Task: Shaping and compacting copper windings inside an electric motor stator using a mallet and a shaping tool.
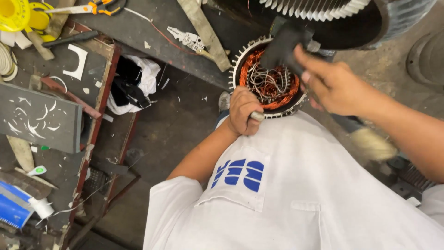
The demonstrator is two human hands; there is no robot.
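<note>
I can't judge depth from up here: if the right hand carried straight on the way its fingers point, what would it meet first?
Most likely the dark mallet-like head the right hand reaches toward, just above the stator's copper windings; contact is unclear.

A round stator (268, 78) with copper windings and loose white leads sits at 1 o'clock; a dark mallet (283, 46) lies across its upper rim.

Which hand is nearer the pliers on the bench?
Left. The left hand grips a metal rod at the stator's near rim, below-right of the pliers. The right hand is farther right, beyond the stator.
</note>
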